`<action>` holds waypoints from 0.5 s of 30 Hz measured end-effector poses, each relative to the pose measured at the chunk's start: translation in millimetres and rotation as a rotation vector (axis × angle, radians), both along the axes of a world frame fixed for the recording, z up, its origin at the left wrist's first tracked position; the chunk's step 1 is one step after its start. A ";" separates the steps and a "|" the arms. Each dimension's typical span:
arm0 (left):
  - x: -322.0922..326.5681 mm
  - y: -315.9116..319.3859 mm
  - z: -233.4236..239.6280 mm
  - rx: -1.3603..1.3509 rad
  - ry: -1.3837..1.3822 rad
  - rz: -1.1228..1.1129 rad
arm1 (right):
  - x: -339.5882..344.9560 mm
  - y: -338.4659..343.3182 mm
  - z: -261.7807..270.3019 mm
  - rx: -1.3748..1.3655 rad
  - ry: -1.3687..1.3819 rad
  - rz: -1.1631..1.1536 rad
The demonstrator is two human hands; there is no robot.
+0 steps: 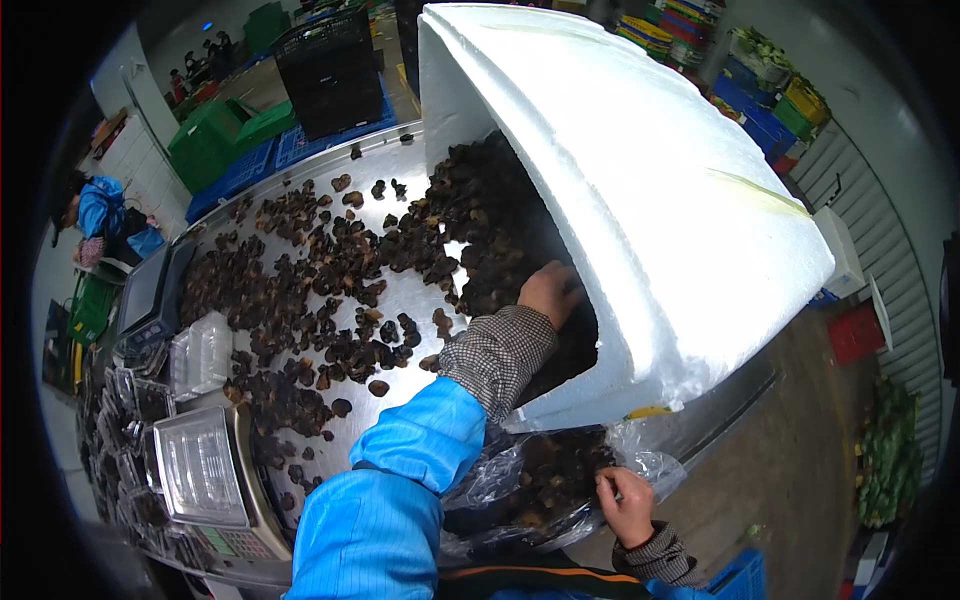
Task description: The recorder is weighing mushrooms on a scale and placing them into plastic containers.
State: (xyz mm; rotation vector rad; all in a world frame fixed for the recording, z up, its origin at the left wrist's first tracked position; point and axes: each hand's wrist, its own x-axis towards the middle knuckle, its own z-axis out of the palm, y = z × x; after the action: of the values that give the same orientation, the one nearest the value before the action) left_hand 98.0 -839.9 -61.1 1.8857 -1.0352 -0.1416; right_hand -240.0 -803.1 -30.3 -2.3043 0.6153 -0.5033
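A large white foam box [637, 187] lies tipped on its side on a metal table, its mouth facing left. Dark wood ear mushrooms [480, 217] fill its lower side and spread across the tabletop. My left hand [553, 294] reaches into the box over the mushrooms; its fingertips are hidden in shadow. Below the box, a clear plastic bag [517, 472] holds more mushrooms. At the bag's right edge is my right hand [627, 504], its fingers curled against the thumb on the plastic rim.
A weighing scale [202, 469] and clear plastic trays [201, 356] stand at the left, with a second scale [146, 289] behind. Green crates [206, 142] and black crates [330, 82] stand beyond the table. A person in blue [101, 210] is at the far left.
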 end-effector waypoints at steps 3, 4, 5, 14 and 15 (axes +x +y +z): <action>-3.5 5.2 -2.6 -0.094 0.063 0.090 | 2.8 -1.9 -0.1 -0.013 0.005 0.031; -4.6 13.6 -0.9 -0.092 0.067 0.096 | 3.3 -1.7 -1.2 -0.011 0.010 0.038; -5.6 26.7 -0.3 -0.167 0.237 0.131 | 3.4 -0.9 -2.8 -0.028 0.010 0.059; -49.7 163.9 35.4 -0.494 0.872 0.214 | 8.4 42.7 21.7 -0.063 0.041 0.129; -59.2 178.5 36.0 -0.531 0.892 0.219 | 11.6 49.6 22.9 -0.027 0.016 0.127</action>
State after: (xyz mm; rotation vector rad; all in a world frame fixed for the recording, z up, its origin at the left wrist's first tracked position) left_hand 38.8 -661.4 -25.0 1.2158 -0.2102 -0.4763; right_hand -228.5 -753.4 -7.4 -2.3567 0.4687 -0.4357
